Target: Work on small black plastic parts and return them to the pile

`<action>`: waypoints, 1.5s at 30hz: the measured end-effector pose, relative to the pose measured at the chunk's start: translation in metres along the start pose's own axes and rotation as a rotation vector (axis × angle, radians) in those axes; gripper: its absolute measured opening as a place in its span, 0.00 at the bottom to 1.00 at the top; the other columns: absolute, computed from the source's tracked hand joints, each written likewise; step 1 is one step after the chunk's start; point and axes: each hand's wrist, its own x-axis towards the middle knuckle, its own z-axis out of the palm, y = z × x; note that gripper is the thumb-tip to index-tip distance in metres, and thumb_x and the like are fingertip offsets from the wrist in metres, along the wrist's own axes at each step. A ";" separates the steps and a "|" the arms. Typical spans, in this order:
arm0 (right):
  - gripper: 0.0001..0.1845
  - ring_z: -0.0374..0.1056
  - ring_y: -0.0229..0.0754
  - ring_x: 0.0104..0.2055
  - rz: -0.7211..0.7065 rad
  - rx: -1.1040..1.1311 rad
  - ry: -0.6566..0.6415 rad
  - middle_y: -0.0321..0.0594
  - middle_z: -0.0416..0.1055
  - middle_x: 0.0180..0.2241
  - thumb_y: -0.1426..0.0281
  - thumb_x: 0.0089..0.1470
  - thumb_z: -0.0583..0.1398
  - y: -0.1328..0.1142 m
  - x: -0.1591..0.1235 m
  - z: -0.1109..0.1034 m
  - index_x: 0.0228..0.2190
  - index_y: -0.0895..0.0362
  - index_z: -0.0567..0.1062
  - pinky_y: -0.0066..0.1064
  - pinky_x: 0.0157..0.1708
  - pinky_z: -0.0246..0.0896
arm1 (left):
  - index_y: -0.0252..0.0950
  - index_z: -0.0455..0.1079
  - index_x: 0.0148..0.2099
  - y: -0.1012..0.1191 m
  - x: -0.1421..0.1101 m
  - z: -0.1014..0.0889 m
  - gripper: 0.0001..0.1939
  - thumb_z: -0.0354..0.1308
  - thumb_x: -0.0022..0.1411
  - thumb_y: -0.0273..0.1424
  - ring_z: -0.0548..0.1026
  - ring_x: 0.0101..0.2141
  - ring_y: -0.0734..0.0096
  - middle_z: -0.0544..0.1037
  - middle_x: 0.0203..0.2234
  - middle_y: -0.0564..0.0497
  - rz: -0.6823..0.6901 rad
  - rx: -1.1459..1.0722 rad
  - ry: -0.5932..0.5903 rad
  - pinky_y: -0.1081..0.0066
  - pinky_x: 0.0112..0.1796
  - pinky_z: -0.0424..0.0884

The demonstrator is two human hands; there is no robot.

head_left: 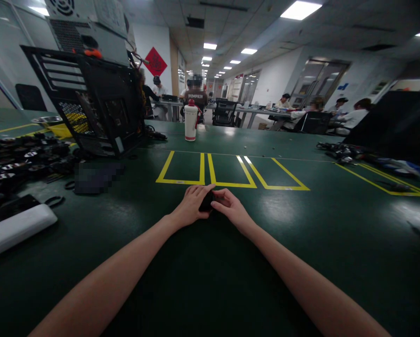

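"What are the hands doing?"

"The left hand (191, 204) is curled, fingers over the top and thumb below, with a small black thing (206, 202) in its grasp."

"And the right hand (234, 209)?"

"It's partly closed, thumb and fingertips bent in at the right side of that black thing. I can't tell whether it pinches it too, or what the thing is; fingers cover most of it."

"Where is it, then?"

"Between the two hands, over the green table (336, 234)."

"What lies around them?"

"Well to the left of the left hand is a long white bar (17, 229). Between that and the hand, a little farther off, is a dark flat thing (94, 175), blurred out. Just beyond both hands are three frames of yellow tape (231, 185), side by side."

"Farther out?"

"Far left of the left hand, a heap of black parts (31, 152). Beyond the left hand, leftward, a black computer case (115, 105) stands tilted, a grey metal box (108, 18) on top. Straight beyond the hands is a white cup (191, 124), upright. Off beyond the right hand are some cables (339, 152)."

"And past the table?"

"A black chair (225, 113), a person in a brown shirt (196, 97), and a red diamond sign (155, 61) on the wall."
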 end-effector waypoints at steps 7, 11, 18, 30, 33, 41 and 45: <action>0.18 0.63 0.40 0.43 0.025 -0.069 0.052 0.39 0.65 0.40 0.69 0.43 0.59 0.001 0.000 0.000 0.40 0.53 0.65 0.36 0.45 0.59 | 0.40 0.50 0.52 0.000 0.001 0.000 0.33 0.59 0.44 0.29 0.59 0.48 0.60 0.63 0.46 0.49 -0.011 -0.004 0.000 0.58 0.50 0.52; 0.16 0.61 0.40 0.46 -0.023 -0.027 0.036 0.37 0.65 0.40 0.72 0.42 0.60 -0.001 -0.003 0.004 0.36 0.54 0.65 0.36 0.48 0.56 | 0.41 0.50 0.52 0.002 0.000 -0.002 0.33 0.59 0.45 0.29 0.59 0.48 0.59 0.62 0.46 0.49 -0.013 -0.011 -0.006 0.57 0.50 0.52; 0.16 0.64 0.39 0.43 0.005 -0.061 0.109 0.38 0.65 0.39 0.72 0.42 0.60 0.001 0.000 0.002 0.36 0.54 0.64 0.37 0.46 0.58 | 0.40 0.50 0.52 0.001 0.001 0.001 0.32 0.59 0.45 0.30 0.60 0.48 0.59 0.63 0.46 0.49 -0.022 0.000 -0.002 0.58 0.50 0.52; 0.14 0.64 0.39 0.44 0.007 -0.001 0.057 0.38 0.67 0.40 0.69 0.43 0.60 0.001 -0.001 0.001 0.35 0.55 0.66 0.36 0.47 0.57 | 0.41 0.50 0.52 0.001 0.000 -0.001 0.32 0.58 0.45 0.30 0.60 0.48 0.60 0.62 0.46 0.49 -0.014 -0.016 -0.009 0.57 0.50 0.52; 0.15 0.64 0.39 0.44 0.008 -0.051 0.099 0.39 0.67 0.40 0.68 0.43 0.59 0.002 0.000 0.000 0.36 0.55 0.66 0.37 0.47 0.57 | 0.41 0.49 0.53 0.002 0.000 -0.001 0.32 0.58 0.46 0.30 0.60 0.48 0.59 0.62 0.46 0.48 -0.019 -0.020 -0.012 0.57 0.50 0.52; 0.18 0.62 0.40 0.47 0.061 0.044 -0.004 0.39 0.66 0.42 0.73 0.40 0.61 -0.002 -0.001 -0.002 0.37 0.55 0.66 0.38 0.49 0.55 | 0.41 0.50 0.52 0.001 -0.001 -0.002 0.33 0.59 0.44 0.29 0.59 0.48 0.59 0.62 0.46 0.49 -0.017 -0.021 -0.010 0.56 0.50 0.52; 0.16 0.63 0.40 0.45 0.026 0.064 0.021 0.37 0.66 0.42 0.72 0.40 0.61 -0.002 -0.003 0.001 0.35 0.54 0.65 0.36 0.46 0.59 | 0.40 0.50 0.52 0.001 0.000 -0.001 0.33 0.59 0.44 0.30 0.59 0.48 0.59 0.62 0.46 0.49 -0.013 -0.011 -0.007 0.58 0.50 0.52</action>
